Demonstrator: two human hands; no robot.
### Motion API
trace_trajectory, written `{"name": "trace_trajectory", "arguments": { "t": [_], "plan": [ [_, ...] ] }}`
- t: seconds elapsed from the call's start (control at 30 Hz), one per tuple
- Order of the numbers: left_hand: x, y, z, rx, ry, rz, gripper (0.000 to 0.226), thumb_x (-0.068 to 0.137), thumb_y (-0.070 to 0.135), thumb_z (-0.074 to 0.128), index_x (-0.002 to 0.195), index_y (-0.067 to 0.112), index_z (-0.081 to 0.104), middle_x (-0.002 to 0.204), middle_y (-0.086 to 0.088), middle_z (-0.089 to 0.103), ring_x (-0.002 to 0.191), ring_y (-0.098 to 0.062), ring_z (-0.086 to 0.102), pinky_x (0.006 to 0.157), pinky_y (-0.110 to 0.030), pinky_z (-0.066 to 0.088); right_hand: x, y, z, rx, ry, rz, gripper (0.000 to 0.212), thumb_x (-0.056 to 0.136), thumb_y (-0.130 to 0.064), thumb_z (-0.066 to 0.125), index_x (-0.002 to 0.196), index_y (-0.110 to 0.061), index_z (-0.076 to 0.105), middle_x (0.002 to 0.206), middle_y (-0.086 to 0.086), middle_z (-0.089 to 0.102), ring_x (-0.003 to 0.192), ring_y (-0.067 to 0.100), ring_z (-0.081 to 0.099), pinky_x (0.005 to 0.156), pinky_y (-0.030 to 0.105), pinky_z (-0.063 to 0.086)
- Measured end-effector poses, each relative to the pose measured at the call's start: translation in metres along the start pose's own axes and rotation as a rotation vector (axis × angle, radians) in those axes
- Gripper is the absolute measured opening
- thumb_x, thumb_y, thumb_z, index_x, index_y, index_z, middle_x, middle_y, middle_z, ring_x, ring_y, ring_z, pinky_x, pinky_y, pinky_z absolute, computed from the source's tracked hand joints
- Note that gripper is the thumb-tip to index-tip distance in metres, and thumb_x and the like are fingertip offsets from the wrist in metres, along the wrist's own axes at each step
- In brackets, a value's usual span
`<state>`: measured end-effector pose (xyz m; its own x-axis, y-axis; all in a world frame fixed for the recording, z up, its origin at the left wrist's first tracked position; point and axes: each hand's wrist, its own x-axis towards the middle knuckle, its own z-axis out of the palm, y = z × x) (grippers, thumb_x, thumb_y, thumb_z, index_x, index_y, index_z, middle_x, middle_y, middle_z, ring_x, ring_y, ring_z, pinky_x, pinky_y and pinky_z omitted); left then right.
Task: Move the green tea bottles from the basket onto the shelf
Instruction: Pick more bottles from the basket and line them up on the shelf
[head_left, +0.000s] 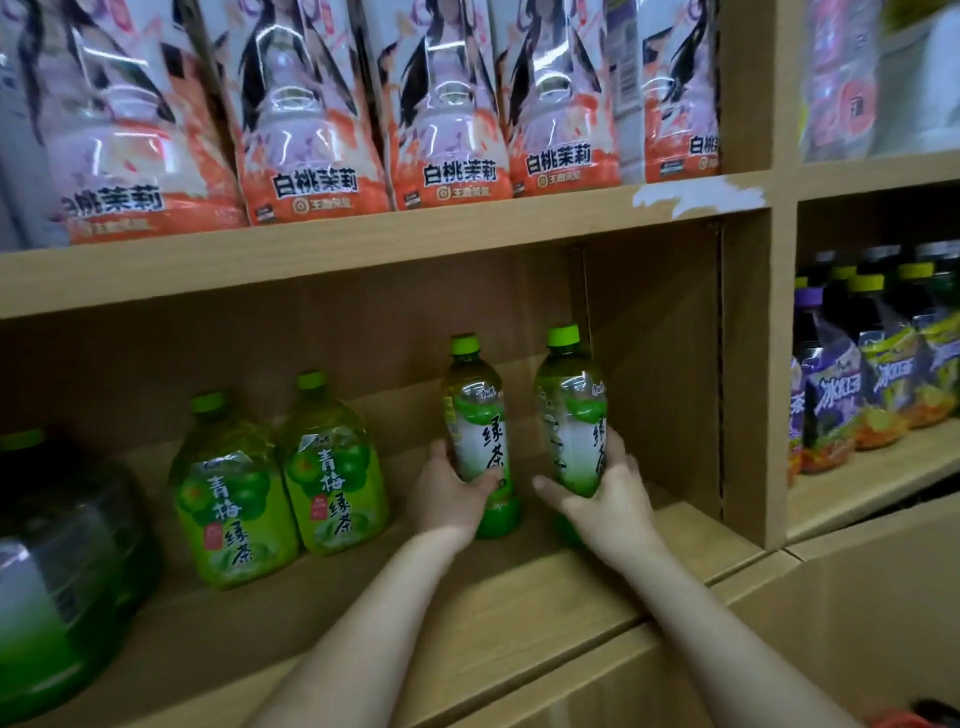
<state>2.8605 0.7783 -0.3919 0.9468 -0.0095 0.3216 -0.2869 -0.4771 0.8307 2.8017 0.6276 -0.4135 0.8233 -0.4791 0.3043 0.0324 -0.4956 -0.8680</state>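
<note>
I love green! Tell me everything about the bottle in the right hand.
The slim clear plastic green tea bottle has a green cap, yellowish-green drink and a white-and-green label with dark characters. It stands upright at the right end of the light wooden shelf. The right hand grips its lower half, partly hiding its base.

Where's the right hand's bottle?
Head view: the green-capped plastic green tea bottle in the right hand stands right of the twin in the left hand, near the wooden shelf's right wall.

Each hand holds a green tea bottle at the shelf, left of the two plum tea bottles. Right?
Not quite. In the head view the left hand and right hand hold their green tea bottles right of the plum tea bottles, not left.
</note>
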Motion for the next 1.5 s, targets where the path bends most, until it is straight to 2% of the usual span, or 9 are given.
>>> {"name": "trace_trajectory", "arguments": {
  "t": [0.13,0.33,0.43,0.57,0.73,0.9,1.1,1.33,1.5],
  "plan": [
    [0.018,-0.008,0.017,-0.102,0.016,0.059,0.038,0.076,0.025,0.078,0.109,0.021,0.057,0.106,-0.001,0.071,0.093,-0.018,0.068,0.085,-0.043,0.055,0.013,0.007,-0.019,0.311,-0.300,-0.005,0.067,0.072,-0.019,0.080,0.129,-0.023,0.045,0.112,-0.007,0.063,0.108,0.014,0.060,0.091,0.029,0.049],
    [0.034,-0.015,0.036,-0.118,0.027,0.093,0.034,0.079,0.025,0.075,0.108,0.023,0.057,0.107,-0.001,0.070,0.092,-0.016,0.067,0.082,-0.040,0.056,0.050,0.002,0.006,0.023,0.004,0.052,0.078,0.063,-0.037,0.084,0.125,-0.026,0.039,0.120,-0.001,0.061,0.115,0.023,0.057,0.094,0.043,0.049],
    [0.035,-0.017,0.039,-0.126,0.057,0.102,0.036,0.080,0.023,0.075,0.109,0.018,0.055,0.105,0.002,0.067,0.092,-0.016,0.065,0.075,-0.030,0.052,0.062,0.001,0.010,0.182,0.041,0.099,0.081,0.069,-0.038,0.080,0.133,-0.022,0.033,0.128,0.006,0.057,0.116,0.028,0.056,0.095,0.043,0.048],
    [0.039,-0.018,0.041,-0.124,0.071,0.079,0.037,0.078,0.017,0.076,0.101,0.021,0.047,0.105,-0.002,0.067,0.094,-0.020,0.065,0.077,-0.034,0.053,0.071,0.010,0.012,0.296,0.093,0.099,0.056,0.075,-0.022,0.077,0.121,-0.022,0.044,0.119,0.005,0.063,0.105,0.025,0.062,0.090,0.047,0.052],
    [0.052,-0.014,0.055,-0.137,0.033,0.039,0.040,0.075,0.017,0.079,0.102,0.021,0.050,0.108,-0.007,0.068,0.095,-0.024,0.066,0.083,-0.045,0.055,0.087,0.013,0.021,0.292,0.103,0.078,0.045,0.079,-0.015,0.073,0.118,-0.020,0.050,0.117,0.000,0.064,0.107,0.021,0.062,0.090,0.043,0.053],
    [0.063,-0.009,0.075,-0.169,0.046,0.061,0.035,0.075,0.017,0.078,0.100,0.021,0.054,0.100,-0.004,0.070,0.088,-0.021,0.067,0.078,-0.041,0.056,0.105,0.023,0.034,0.212,0.203,0.044,0.044,0.084,-0.015,0.068,0.126,-0.017,0.054,0.118,0.005,0.066,0.106,0.020,0.062,0.088,0.035,0.051],
    [0.084,-0.011,0.097,-0.150,0.074,0.070,0.035,0.073,0.025,0.080,0.092,0.026,0.051,0.099,-0.004,0.071,0.087,-0.022,0.068,0.077,-0.045,0.057,0.111,0.030,0.034,-0.001,0.322,-0.022,0.029,0.086,-0.012,0.064,0.114,-0.017,0.057,0.109,0.005,0.067,0.096,0.021,0.063,0.076,0.029,0.050],
    [0.083,-0.005,0.100,-0.191,0.095,0.038,0.043,0.070,0.024,0.083,0.092,0.019,0.046,0.093,-0.003,0.067,0.084,-0.025,0.067,0.075,-0.045,0.056,0.102,0.024,0.033,-0.078,0.276,-0.179,0.047,0.088,-0.009,0.060,0.133,-0.019,0.050,0.129,0.006,0.054,0.112,0.023,0.057,0.090,0.030,0.047],
    [0.083,-0.009,0.099,-0.177,0.084,0.053,0.045,0.069,0.016,0.083,0.094,0.020,0.046,0.093,-0.004,0.068,0.086,-0.025,0.067,0.077,-0.046,0.056,0.104,0.025,0.029,-0.120,0.214,-0.124,0.047,0.090,-0.012,0.056,0.134,-0.018,0.045,0.117,0.008,0.065,0.104,0.026,0.063,0.085,0.034,0.052]
  ]
}}
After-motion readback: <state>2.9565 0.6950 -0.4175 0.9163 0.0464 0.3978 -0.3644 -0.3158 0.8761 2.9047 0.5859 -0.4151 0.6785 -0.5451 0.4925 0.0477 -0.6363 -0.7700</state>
